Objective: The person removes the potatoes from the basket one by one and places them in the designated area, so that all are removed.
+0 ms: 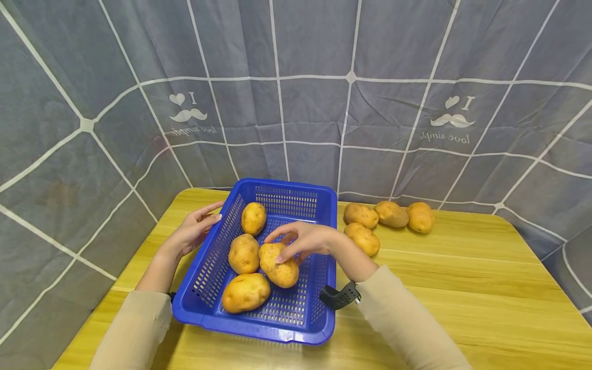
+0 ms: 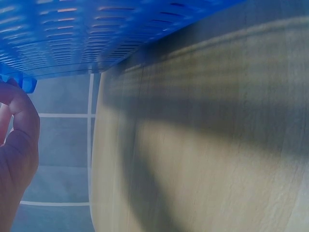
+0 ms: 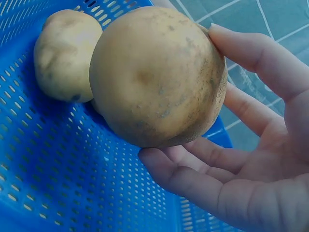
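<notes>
A blue plastic basket [image 1: 252, 329] with slotted walls stands on the wooden table. My left hand [image 1: 196, 228] holds its left rim; the left wrist view shows bent fingers [image 2: 21, 116] at the rim, the fingertips partly hidden. Inside the basket, my right hand [image 1: 305, 239] grips a potato [image 1: 277, 267] between thumb and fingers. Close up in the right wrist view, this potato [image 3: 154, 77] appears above the basket floor. Three other potatoes lie in the basket: one at the back [image 1: 254, 219], one in the middle [image 1: 243, 254] and one at the front [image 1: 246, 293].
Several potatoes lie on the table right of the basket, among them a near one [image 1: 363, 239] and a far-right one [image 1: 420, 217]. A grey curtain [image 1: 314, 113] with white lines hangs behind the table [image 1: 453, 288]. A black wristband [image 1: 339, 297] circles the right wrist.
</notes>
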A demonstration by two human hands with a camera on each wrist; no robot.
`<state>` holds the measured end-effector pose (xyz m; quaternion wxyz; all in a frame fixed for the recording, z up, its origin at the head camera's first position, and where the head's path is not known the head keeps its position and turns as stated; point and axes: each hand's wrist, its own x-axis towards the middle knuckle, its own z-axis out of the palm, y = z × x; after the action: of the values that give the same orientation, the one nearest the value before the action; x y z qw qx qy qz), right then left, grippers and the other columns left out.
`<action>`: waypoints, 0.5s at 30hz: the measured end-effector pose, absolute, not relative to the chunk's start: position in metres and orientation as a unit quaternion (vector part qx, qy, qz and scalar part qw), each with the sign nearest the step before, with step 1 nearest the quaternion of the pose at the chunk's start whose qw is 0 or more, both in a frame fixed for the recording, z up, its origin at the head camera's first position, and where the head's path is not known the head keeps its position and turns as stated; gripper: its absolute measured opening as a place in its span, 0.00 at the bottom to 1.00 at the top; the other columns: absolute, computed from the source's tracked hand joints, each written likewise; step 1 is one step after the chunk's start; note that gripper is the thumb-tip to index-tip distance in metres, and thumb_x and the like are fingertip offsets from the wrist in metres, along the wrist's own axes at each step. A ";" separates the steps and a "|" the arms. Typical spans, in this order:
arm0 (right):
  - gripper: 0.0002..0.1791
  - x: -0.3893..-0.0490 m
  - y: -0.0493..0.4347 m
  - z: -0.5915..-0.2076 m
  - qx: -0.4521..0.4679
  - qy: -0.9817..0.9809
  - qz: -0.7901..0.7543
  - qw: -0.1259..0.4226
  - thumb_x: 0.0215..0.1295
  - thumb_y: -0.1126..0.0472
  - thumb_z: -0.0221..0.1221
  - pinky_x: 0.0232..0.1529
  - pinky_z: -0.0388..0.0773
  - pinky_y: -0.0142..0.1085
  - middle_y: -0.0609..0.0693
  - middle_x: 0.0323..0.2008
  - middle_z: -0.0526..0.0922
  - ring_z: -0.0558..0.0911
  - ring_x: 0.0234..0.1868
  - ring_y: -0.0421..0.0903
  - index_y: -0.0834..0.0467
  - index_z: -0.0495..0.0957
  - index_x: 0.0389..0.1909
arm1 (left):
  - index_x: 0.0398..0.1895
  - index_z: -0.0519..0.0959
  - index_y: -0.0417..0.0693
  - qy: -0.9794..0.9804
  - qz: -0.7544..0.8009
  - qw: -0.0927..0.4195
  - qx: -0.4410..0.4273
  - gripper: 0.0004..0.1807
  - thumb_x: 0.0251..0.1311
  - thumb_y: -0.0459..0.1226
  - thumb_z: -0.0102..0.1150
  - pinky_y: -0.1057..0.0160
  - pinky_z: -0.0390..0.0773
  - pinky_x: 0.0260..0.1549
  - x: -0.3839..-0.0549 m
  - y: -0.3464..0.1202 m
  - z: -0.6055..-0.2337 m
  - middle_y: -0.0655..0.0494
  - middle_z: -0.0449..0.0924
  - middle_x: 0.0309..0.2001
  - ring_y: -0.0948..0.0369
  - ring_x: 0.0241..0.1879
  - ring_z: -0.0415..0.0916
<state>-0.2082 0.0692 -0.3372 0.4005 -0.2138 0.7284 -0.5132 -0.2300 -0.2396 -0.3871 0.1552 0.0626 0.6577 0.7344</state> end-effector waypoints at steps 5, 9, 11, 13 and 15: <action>0.27 -0.207 0.074 -0.335 -0.210 0.726 -0.523 0.395 0.51 0.67 0.65 0.28 0.76 0.35 0.54 0.44 0.78 0.77 0.37 0.44 0.56 0.74 0.55 | 0.72 0.50 0.41 0.660 0.733 0.157 0.054 0.32 0.67 0.34 0.48 0.65 0.81 0.34 -0.229 -0.239 -0.387 0.56 0.79 0.37 0.62 0.35 0.80; 0.27 -0.207 0.078 -0.333 -0.215 0.724 -0.528 0.389 0.51 0.68 0.65 0.28 0.77 0.36 0.55 0.45 0.78 0.78 0.37 0.44 0.57 0.74 0.56 | 0.72 0.50 0.41 0.660 0.733 0.154 0.051 0.32 0.67 0.34 0.48 0.65 0.81 0.34 -0.230 -0.240 -0.387 0.57 0.79 0.37 0.62 0.35 0.80; 0.28 -0.207 0.080 -0.333 -0.217 0.723 -0.530 0.387 0.51 0.68 0.65 0.28 0.77 0.35 0.55 0.45 0.78 0.78 0.36 0.44 0.57 0.74 0.56 | 0.72 0.51 0.41 0.661 0.733 0.153 0.051 0.32 0.67 0.34 0.49 0.65 0.81 0.35 -0.230 -0.240 -0.388 0.57 0.79 0.37 0.63 0.35 0.80; 0.28 -0.208 0.082 -0.332 -0.217 0.720 -0.534 0.386 0.51 0.69 0.65 0.27 0.76 0.34 0.55 0.45 0.78 0.77 0.35 0.44 0.57 0.74 0.56 | 0.72 0.51 0.41 0.662 0.732 0.152 0.051 0.32 0.67 0.34 0.49 0.65 0.81 0.35 -0.230 -0.240 -0.388 0.57 0.79 0.37 0.63 0.35 0.80; 0.28 -0.209 0.085 -0.331 -0.217 0.716 -0.538 0.388 0.51 0.69 0.65 0.27 0.76 0.34 0.55 0.45 0.78 0.77 0.34 0.44 0.58 0.74 0.56 | 0.71 0.52 0.42 0.662 0.732 0.153 0.049 0.31 0.67 0.34 0.49 0.65 0.81 0.34 -0.230 -0.240 -0.387 0.57 0.79 0.37 0.63 0.35 0.80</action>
<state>-0.2086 0.0846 -0.3308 0.3880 -0.2173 0.7158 -0.5384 -0.2301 -0.2395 -0.3872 0.1528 0.0495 0.6623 0.7318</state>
